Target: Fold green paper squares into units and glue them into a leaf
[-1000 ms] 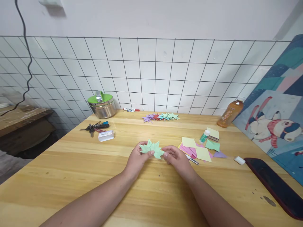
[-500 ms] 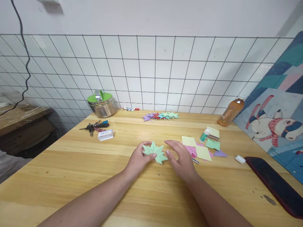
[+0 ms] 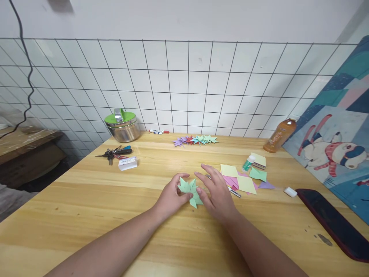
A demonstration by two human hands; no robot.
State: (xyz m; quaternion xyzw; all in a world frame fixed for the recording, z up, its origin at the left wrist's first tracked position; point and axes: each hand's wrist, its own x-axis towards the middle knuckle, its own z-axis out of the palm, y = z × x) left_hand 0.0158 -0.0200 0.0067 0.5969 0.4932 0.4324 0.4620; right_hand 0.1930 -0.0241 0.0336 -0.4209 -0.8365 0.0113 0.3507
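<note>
My left hand (image 3: 173, 195) pinches a light green folded paper star (image 3: 188, 187) by its left side, thumb on top and fingers behind. The star is tilted a little above the wooden table (image 3: 86, 215). My right hand (image 3: 216, 194) is at the star's right side, fingers spread and stretched out, the thumb at the star's right edge; whether it presses on the paper I cannot tell. Right of that hand lie yellow paper squares (image 3: 247, 184), pink paper (image 3: 231, 182) and a pen (image 3: 235, 192), partly covered by the hand.
Finished paper stars (image 3: 196, 140) lie along the wall. To the right are a glue stick (image 3: 248, 163), green paper (image 3: 258, 174), an eraser (image 3: 290, 192), a phone (image 3: 331, 223) and a bottle (image 3: 280, 134). A pot (image 3: 123, 127), keys (image 3: 113, 154), a small box (image 3: 128, 163) and a marker (image 3: 159, 132) stand left.
The star has turned and moved slightly right and down in my left hand. My right hand has come closer, from beside the star to its right edge. The view has shifted slightly.
</note>
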